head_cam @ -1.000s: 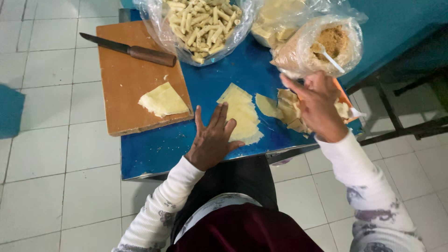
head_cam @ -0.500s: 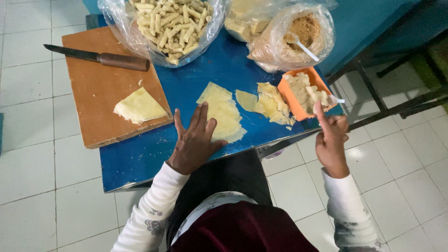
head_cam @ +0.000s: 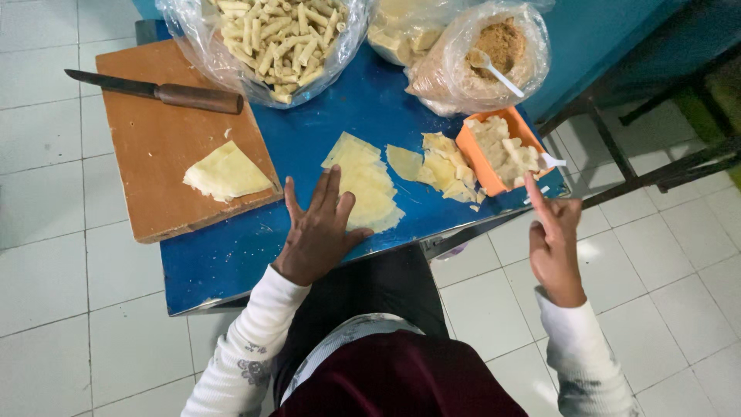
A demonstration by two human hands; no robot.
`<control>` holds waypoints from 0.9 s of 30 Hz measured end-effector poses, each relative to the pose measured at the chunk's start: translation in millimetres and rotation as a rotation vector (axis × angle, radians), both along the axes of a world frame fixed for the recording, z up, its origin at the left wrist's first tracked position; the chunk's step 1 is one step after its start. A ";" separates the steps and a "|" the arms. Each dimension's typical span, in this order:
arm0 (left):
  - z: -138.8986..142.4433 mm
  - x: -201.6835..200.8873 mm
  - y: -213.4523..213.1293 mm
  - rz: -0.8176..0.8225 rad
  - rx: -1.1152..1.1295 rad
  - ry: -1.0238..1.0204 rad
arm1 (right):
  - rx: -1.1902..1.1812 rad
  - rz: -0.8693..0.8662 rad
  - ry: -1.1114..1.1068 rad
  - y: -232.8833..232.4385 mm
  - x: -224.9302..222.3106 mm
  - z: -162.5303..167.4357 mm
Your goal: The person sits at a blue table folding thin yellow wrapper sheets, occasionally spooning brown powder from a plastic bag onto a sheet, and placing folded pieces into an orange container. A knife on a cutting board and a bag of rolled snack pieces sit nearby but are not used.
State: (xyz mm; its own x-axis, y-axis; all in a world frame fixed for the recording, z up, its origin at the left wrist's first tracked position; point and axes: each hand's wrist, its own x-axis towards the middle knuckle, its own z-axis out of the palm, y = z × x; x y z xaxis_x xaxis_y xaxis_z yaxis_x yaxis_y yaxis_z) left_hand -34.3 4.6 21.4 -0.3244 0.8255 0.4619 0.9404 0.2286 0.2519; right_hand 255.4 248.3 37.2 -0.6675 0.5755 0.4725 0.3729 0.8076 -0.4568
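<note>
My left hand (head_cam: 318,232) lies flat on the blue table (head_cam: 231,262), fingers spread, its fingertips on the edge of a stack of pale yellow pastry sheets (head_cam: 367,181). My right hand (head_cam: 556,239) hovers off the table's right edge, index finger raised, holding nothing. It is just below an orange tray (head_cam: 478,166) of pale filling with a white spoon (head_cam: 552,161) in it. More torn pastry pieces (head_cam: 440,170) lie between the sheets and the tray.
A wooden cutting board (head_cam: 170,139) carries a folded pastry stack (head_cam: 224,174) and a brown-handled knife (head_cam: 154,91). Clear bags at the back hold rolled pastries (head_cam: 278,35), pale pieces (head_cam: 401,35) and brown crumbs (head_cam: 498,46). White tiled floor surrounds the table.
My right hand came down from the bags and tray to below the table's right edge. My left hand stayed flat by the pastry sheets. The view shifted slightly.
</note>
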 end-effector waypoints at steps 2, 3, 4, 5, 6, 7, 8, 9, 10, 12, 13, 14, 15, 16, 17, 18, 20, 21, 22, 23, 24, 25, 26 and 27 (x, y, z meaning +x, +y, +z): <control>0.3 -0.3 -0.5 -0.002 0.001 0.010 | -0.018 0.016 0.032 4.2 -15.8 -5.1; 0.4 -1.3 -0.8 -0.002 0.004 0.016 | 0.152 -0.094 -0.074 2.0 -21.5 -8.9; 0.1 -1.3 -0.5 -0.001 0.004 0.027 | 0.322 -0.200 -0.185 -0.5 -25.9 -12.8; -0.3 -1.4 -0.7 0.001 0.002 0.036 | 0.489 -0.303 -0.295 -3.5 -28.7 -15.6; -0.8 -1.5 -1.3 0.002 -0.003 0.045 | 0.550 -0.316 -0.349 -7.8 -27.4 -16.9; -1.5 -1.8 -1.5 0.005 -0.010 0.043 | 0.615 -0.330 -0.402 -12.2 -24.8 -16.8; -2.0 -2.4 -0.5 0.007 -0.016 0.043 | 0.681 -0.345 -0.453 -14.3 -23.3 -15.4; -2.8 -2.1 -0.4 0.001 -0.027 0.039 | 0.701 -0.331 -0.502 -17.7 -20.1 -13.1; -3.6 -1.2 -0.4 0.000 -0.034 0.030 | 0.722 -0.317 -0.553 -21.3 -15.8 -9.6; -4.4 -1.5 0.7 0.006 -0.035 0.022 | 0.789 -0.278 -0.679 -25.5 -11.9 -0.3; -4.7 -1.0 1.0 0.004 -0.036 0.019 | 0.826 -0.255 -0.764 -29.2 -8.4 5.1; -4.8 -0.7 1.0 0.007 -0.035 0.017 | 0.866 -0.228 -0.844 -31.7 -6.9 10.3; -4.4 -1.7 0.6 0.012 -0.032 0.022 | 0.827 -0.188 -0.802 -33.9 -7.4 15.1; -4.1 -2.1 1.0 0.010 -0.028 0.037 | 0.788 -0.150 -0.761 -35.2 -6.6 20.0; -3.9 -1.6 0.9 0.010 -0.023 0.046 | 0.751 -0.108 -0.725 -35.5 -5.8 24.7; -3.5 -1.6 0.6 0.011 -0.019 0.055 | 0.549 -0.043 -0.589 -31.6 -6.1 29.9; -2.6 -1.5 0.3 0.011 -0.015 0.086 | 0.144 0.088 -0.317 -18.0 -8.2 37.9; -2.2 -1.2 -0.8 0.013 -0.017 0.100 | -0.001 0.161 -0.228 -13.4 -13.1 35.6; -1.8 -0.6 -2.1 0.010 -0.026 0.088 | -0.149 0.227 -0.136 -10.5 -18.8 29.9; -1.3 -0.7 -3.1 0.006 -0.030 0.079 | -0.292 0.291 -0.039 -8.6 -23.2 23.6; -0.7 -1.1 -1.8 0.006 -0.029 0.072 | -0.295 0.292 -0.012 -6.1 -24.4 18.3; -0.2 -1.8 -1.0 0.006 -0.020 0.078 | -0.303 0.293 0.013 -7.1 -23.5 12.0; -0.2 -1.3 -0.7 0.007 -0.015 0.079 | -0.315 0.294 0.032 -9.9 -20.4 6.1; -0.3 -1.6 -1.4 0.010 -0.012 0.080 | -0.345 0.258 -0.047 -14.4 -17.4 1.1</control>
State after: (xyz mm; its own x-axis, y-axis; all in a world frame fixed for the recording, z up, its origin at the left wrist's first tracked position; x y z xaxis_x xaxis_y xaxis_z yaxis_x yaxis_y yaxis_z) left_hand -35.8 3.1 21.1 -0.2950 0.8283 0.4764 0.9551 0.2405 0.1733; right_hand 237.9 233.9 38.4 -0.8265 0.5056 0.2477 0.2055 0.6804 -0.7034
